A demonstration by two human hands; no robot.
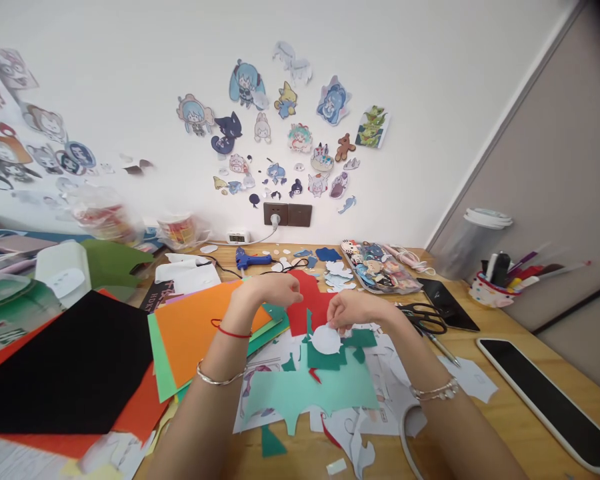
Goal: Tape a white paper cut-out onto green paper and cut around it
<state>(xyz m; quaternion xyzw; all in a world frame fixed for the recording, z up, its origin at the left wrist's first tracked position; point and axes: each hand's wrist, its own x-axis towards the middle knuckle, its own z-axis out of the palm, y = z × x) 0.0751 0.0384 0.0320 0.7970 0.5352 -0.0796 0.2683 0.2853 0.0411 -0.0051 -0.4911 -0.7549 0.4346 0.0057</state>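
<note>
- Evidently the right hand (357, 310) has the small rounded white paper cutout (325, 339) pinched at its upper right edge, thumb and fingertips together on it; gripping only the rim leaves most of the face uncovered.
- That cutout is in the middle of the work area, over the dark green paper scraps (325, 360); whether it touches them I cannot tell.
- The left hand (280, 291) is curled above the bright red paper sheet (300, 317), near the cutout but apart from it. No object shows in its fingers, and I cannot tell whether the fingertips meet.
- Beneath the scraps, the pale mint-green paper sheet with a ragged edge (315, 390) lies across white printed papers, directly between the forearms, where both hands can easily reach it.
- Large sheets are stacked to the left, the orange paper sheet (195, 320) beside the matte black sheet (70, 367), probably to keep uncut stock off the middle.
- Behind the left hand lies the blue glue gun (253, 260); the black-handled scissors (425, 319) rest just beyond the right forearm, seemingly parked within reach.
- Farther right, the white-framed dark-screened device (545, 403) lies flat on the wooden desk (520, 433), away from the loose cuttings.
</note>
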